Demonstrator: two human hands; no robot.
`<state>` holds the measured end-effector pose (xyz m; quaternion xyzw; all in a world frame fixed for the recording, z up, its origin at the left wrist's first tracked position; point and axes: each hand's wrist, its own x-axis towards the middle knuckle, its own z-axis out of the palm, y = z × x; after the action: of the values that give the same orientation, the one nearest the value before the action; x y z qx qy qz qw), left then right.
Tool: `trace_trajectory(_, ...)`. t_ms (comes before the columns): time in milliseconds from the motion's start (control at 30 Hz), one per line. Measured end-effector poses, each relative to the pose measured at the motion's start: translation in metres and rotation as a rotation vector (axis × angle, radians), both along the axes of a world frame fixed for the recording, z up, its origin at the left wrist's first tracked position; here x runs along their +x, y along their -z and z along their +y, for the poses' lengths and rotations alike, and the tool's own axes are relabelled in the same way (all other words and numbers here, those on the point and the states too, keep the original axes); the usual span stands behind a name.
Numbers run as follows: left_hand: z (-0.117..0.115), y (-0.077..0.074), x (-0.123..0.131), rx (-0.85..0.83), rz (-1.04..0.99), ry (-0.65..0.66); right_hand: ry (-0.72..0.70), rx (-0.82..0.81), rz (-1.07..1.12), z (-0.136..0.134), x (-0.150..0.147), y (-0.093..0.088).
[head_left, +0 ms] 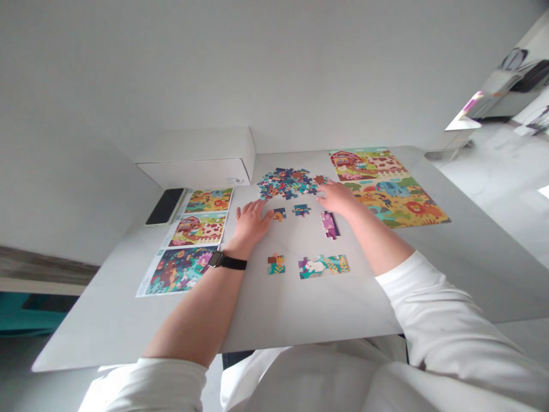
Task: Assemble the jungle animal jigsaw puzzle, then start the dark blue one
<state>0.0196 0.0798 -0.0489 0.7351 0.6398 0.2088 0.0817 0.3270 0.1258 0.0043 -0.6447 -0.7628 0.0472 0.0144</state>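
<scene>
My left hand [252,221] rests flat on the table with its fingers spread and a dark watch on the wrist. Its thumb comes close to a dark puzzle piece with an orange shape [279,215]. At the right edge of a heap of loose puzzle pieces [285,182], my right hand [335,197] has its fingers apart, beside a brown puzzle piece [319,180]; whether they touch it I cannot tell. Nearer me lie a dark blue piece [301,210], a purple section [330,225], a teal piece with leaves [277,264] and a joined strip with a white rabbit [323,266].
Two finished puzzles, a farm scene [371,164] and a safari scene [398,201], lie at the right. A picture sheet [191,243] lies partly behind my left forearm. Behind it are a phone [165,206] and a white box [195,157] against the wall.
</scene>
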Motion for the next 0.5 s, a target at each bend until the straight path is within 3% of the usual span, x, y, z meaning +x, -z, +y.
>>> trace_trajectory(200,0.005,-0.001,-0.003,0.135,-0.233,0.031,0.056,-0.167,-0.080,0.002,0.027,-0.022)
trace_trajectory(500,0.008,-0.002,0.001,0.126,-0.501,-0.013,0.037,-0.240,-0.135,-0.002,0.025,-0.022)
